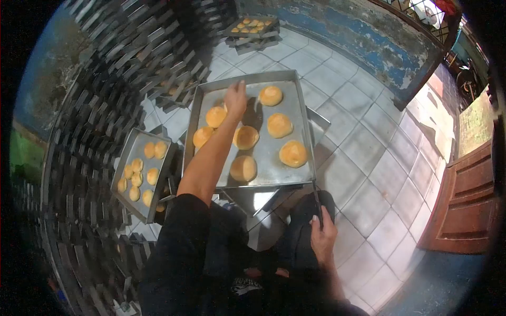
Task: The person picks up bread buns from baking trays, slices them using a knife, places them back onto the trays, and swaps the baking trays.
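Bread buns [293, 154], round and golden-brown, are spread over a large shallow metal tray [269, 179] in front of me. My left hand [235, 101] reaches over the tray's far left part with its fingers drawn together. A bun shows partly beneath that hand, and what the fingers hold, if anything, is hidden. Low at the tray's near right corner, my right hand [323, 236] is closed round a thin dark stick-like tool [317, 203]. The tool points up to the corner; its kind cannot be made out.
A smaller tray of buns [138, 203] rests at the left on stacked trays. Many stacked metal trays [100, 105] line the left side. Another bun tray [252, 32] stands at the back, near the peeling blue wall [337, 39]. White floor tiles [369, 195] and a wooden door [464, 205] lie right.
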`<state>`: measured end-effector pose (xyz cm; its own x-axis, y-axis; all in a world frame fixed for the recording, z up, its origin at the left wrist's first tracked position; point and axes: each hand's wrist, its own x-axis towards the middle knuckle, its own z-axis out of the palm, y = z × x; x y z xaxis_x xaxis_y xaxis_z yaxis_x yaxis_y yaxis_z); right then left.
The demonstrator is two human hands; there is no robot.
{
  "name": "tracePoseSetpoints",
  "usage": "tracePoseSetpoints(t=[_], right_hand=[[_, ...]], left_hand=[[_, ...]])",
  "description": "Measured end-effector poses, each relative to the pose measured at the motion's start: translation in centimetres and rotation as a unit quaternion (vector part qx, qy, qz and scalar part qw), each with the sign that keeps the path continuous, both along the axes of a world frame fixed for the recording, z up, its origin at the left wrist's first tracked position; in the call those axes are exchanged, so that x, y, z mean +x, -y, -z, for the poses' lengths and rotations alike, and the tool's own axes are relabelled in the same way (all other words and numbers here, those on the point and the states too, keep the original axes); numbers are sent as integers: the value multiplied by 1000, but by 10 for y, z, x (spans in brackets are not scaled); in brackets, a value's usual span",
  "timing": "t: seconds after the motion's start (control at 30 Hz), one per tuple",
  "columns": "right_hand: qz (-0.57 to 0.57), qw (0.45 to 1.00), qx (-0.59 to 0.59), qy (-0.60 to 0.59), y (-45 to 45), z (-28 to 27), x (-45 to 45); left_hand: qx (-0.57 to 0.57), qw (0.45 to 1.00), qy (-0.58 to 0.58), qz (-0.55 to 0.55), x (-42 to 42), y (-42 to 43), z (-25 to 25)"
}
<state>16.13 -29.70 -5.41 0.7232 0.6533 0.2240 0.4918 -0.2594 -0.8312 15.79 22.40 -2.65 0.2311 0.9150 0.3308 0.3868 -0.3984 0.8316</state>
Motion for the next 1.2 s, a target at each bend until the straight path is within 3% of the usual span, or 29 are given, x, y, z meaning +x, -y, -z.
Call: tracePoseSetpoints(t=[0.03,0.1,0.27,0.4,0.53,0.6,0.7,0.77,0.83,0.87,0.93,0.97,1.03,1.1,1.17,1.2], right_hand=[[6,1000,-4,-14,0,0,1],[21,999,-9,-41,-3,-2,3],[40,995,-30,-87,-2,-11,3],[48,991,-17,-127,-3,-9,6],[44,991,6,-123,-5,-8,6],[42,991,28,-121,-6,-9,6],[33,992,37,-115,-6,-1,5],[27,992,26,-122,-4,1,3],[14,993,27,-114,0,-8,2],[0,993,27,-113,-1,-13,2],[-12,986,40,-164,-7,-32,-7],[-17,974,48,-219,-14,-43,-13],[-59,975,57,-205,-31,-61,-22],[-96,975,60,-191,-43,-77,-32],[-118,981,47,-146,-53,-89,-40],[-121,987,55,-87,-56,-93,-43]], left_hand=[[-1,1000,3,3,11,-4,7],[-55,989,-83,111,37,-14,16],[-47,971,-202,122,86,-47,55],[-19,943,-286,167,89,-44,41],[-51,934,-297,191,76,-30,16],[-143,926,-170,304,58,-8,8],[-136,951,-116,253,43,10,28],[-174,953,-58,242,30,36,4],[-282,917,179,219,21,38,-1],[-276,918,185,218,17,39,-4],[-352,810,407,234,1,53,-15],[-345,813,410,228,-10,61,-21],[-467,695,522,161,-27,87,-37],[-457,691,549,109,-39,105,-38],[-478,614,609,154,-52,117,-28],[-487,623,591,161,-58,124,-26]])
